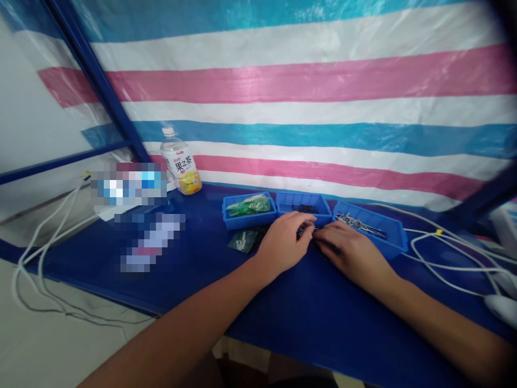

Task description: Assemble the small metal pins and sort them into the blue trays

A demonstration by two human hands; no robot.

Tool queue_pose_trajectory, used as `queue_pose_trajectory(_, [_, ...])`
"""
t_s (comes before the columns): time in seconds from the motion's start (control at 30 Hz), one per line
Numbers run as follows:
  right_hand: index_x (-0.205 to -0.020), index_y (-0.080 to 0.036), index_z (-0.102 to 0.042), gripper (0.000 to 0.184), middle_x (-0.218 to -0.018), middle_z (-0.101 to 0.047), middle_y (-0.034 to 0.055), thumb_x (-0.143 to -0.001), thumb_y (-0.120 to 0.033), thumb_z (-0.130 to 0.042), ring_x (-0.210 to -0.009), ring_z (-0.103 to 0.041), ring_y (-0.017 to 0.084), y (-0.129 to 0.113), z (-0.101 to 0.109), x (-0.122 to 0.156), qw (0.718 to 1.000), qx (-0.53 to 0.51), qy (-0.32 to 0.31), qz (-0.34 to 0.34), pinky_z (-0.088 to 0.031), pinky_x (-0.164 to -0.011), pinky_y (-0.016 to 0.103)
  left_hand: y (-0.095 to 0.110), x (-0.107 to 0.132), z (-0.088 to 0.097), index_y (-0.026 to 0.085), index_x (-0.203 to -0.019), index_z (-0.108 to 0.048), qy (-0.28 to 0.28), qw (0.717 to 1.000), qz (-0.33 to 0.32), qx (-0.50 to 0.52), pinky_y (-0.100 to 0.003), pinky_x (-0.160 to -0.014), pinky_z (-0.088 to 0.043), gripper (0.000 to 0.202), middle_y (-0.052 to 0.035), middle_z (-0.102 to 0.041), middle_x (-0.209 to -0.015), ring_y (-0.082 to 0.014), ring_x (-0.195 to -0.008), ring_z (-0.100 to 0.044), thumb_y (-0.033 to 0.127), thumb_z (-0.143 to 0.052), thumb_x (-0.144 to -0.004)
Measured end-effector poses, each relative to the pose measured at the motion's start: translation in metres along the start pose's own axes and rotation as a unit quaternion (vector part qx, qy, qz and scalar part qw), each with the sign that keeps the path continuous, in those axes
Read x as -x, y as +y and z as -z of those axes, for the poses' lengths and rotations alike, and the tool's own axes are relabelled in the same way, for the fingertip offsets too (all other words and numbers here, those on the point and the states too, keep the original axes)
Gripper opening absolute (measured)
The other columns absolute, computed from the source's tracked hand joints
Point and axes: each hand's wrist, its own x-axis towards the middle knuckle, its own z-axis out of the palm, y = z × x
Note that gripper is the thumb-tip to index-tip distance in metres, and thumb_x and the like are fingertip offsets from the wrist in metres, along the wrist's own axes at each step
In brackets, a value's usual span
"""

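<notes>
My left hand [285,240] and my right hand [351,247] meet over the table in front of three blue bins, fingertips almost touching. The fingers of both are closed in a pinch around something small and dark, too hidden to name. Green plastic packets fill the left bin [250,220]. Small black pieces [305,208] lie in the middle bin [285,200]. Thin silvery metal rods or pins [359,223] are in the right bin [393,242], just beyond my right hand. A small plastic bag with pale pieces [242,241] rests left of my left hand, beside dark loose bits.
A fruit tea bottle [181,164] stands at the back left, near blurred-out items. White cables [444,264] curl on the right and others [44,258] hang at the left. A striped plastic sheet [283,86] closes off the back of the blue table [299,318].
</notes>
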Motion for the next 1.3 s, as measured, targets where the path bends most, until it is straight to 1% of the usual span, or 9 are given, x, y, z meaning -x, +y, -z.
queue_pose_trajectory(0.13, [-0.120, -0.027, -0.077, 0.026, -0.105, -0.080, 0.0091, -0.102, -0.020, -0.061, -0.104, -0.070, 0.031, 0.003, 0.001, 0.000, 1.000, 0.015, 0.009, -0.007, -0.062, -0.090, 0.050, -0.001, 0.000, 0.000, 0.020, -0.120, -0.076, 0.000, 1.000, -0.002, 0.000, -0.045, -0.109, -0.057, 0.024, -0.0088, -0.080, -0.124, -0.0259, -0.114, -0.074, 0.018, -0.060, -0.102])
queue_pose_trajectory(0.33, [-0.128, -0.030, -0.076, 0.034, -0.110, -0.080, 0.0090, -0.101, -0.017, -0.060, -0.106, -0.071, 0.031, 0.005, 0.002, 0.001, 1.000, 0.009, 0.000, 0.004, -0.062, -0.088, 0.047, 0.000, 0.000, 0.000, 0.020, -0.120, -0.075, -0.007, 1.000, -0.003, -0.002, -0.044, -0.111, -0.057, 0.025, -0.0084, -0.079, -0.125, -0.0261, -0.116, -0.074, 0.017, -0.060, -0.100])
queue_pose_trajectory(0.53, [-0.126, -0.028, -0.073, 0.028, -0.108, -0.079, 0.0085, -0.105, -0.020, -0.056, -0.100, -0.073, 0.029, -0.001, 0.003, 0.000, 1.000, 0.005, 0.019, 0.009, -0.061, -0.086, 0.045, -0.001, 0.000, 0.000, 0.019, -0.120, -0.076, -0.003, 1.000, 0.001, 0.008, -0.045, -0.111, -0.057, 0.026, -0.0088, -0.080, -0.122, -0.0260, -0.114, -0.075, 0.017, -0.061, -0.099])
queue_pose_trajectory(0.63, [-0.125, -0.028, -0.070, 0.024, -0.112, -0.078, 0.0079, -0.105, -0.022, -0.059, -0.096, -0.075, 0.027, -0.007, 0.006, 0.000, 0.998, -0.011, 0.053, -0.023, -0.062, -0.083, 0.044, -0.001, 0.000, 0.001, 0.019, -0.121, -0.076, -0.002, 1.000, 0.006, 0.013, -0.043, -0.110, -0.058, 0.026, -0.0089, -0.080, -0.122, -0.0257, -0.114, -0.076, 0.018, -0.062, -0.099])
queue_pose_trajectory(0.73, [-0.124, -0.028, -0.069, 0.023, -0.112, -0.079, 0.0069, -0.101, -0.026, -0.066, -0.091, -0.078, 0.025, -0.011, 0.008, 0.003, 0.989, -0.072, 0.092, -0.089, -0.065, -0.081, 0.042, 0.001, -0.001, 0.002, 0.018, -0.125, -0.076, -0.006, 1.000, 0.014, 0.023, -0.042, -0.109, -0.059, 0.028, -0.0092, -0.081, -0.125, -0.0256, -0.114, -0.077, 0.019, -0.064, -0.099])
queue_pose_trajectory(0.83, [-0.123, -0.026, -0.070, 0.026, -0.109, -0.080, 0.0073, -0.098, -0.032, -0.075, -0.093, -0.080, 0.025, -0.011, 0.007, 0.005, 0.962, -0.193, 0.121, -0.151, -0.067, -0.087, 0.042, 0.003, -0.001, 0.003, 0.019, -0.125, -0.078, -0.021, 0.999, 0.017, 0.046, -0.040, -0.105, -0.061, 0.028, -0.0082, -0.082, -0.124, -0.0248, -0.111, -0.078, 0.022, -0.065, -0.100])
queue_pose_trajectory(0.97, [-0.120, -0.024, -0.071, 0.031, -0.106, -0.082, 0.0083, -0.094, -0.039, -0.081, -0.097, -0.081, 0.025, -0.009, 0.004, 0.006, 0.928, -0.294, 0.130, -0.190, -0.068, -0.087, 0.039, 0.002, -0.002, 0.003, 0.019, -0.111, -0.081, -0.034, 0.997, 0.022, 0.064, -0.038, -0.095, -0.064, 0.019, -0.0061, -0.085, -0.110, -0.0231, -0.099, -0.081, 0.022, -0.067, -0.100])
queue_pose_trajectory(1.13, [-0.115, -0.023, -0.074, 0.030, -0.106, -0.081, 0.0096, -0.093, -0.043, -0.081, -0.094, -0.080, 0.026, -0.006, 0.004, 0.006, 0.935, -0.272, 0.131, -0.188, -0.068, -0.087, 0.041, 0.002, -0.003, 0.003, 0.018, -0.115, -0.079, -0.008, 0.991, 0.042, 0.130, -0.035, -0.093, -0.064, 0.019, -0.0067, -0.085, -0.107, -0.0214, -0.096, -0.082, 0.019, -0.071, -0.097])
queue_pose_trajectory(1.3, [-0.118, -0.024, -0.072, 0.034, -0.108, -0.080, 0.0101, -0.094, -0.046, -0.081, -0.096, -0.078, 0.026, -0.006, 0.002, 0.008, 0.931, -0.287, 0.105, -0.201, -0.066, -0.085, 0.040, 0.002, -0.003, 0.001, 0.018, -0.127, -0.073, -0.011, 0.972, 0.076, 0.221, -0.035, -0.093, -0.065, 0.036, -0.0085, -0.085, -0.106, -0.0219, -0.094, -0.082, 0.023, -0.080, -0.092])
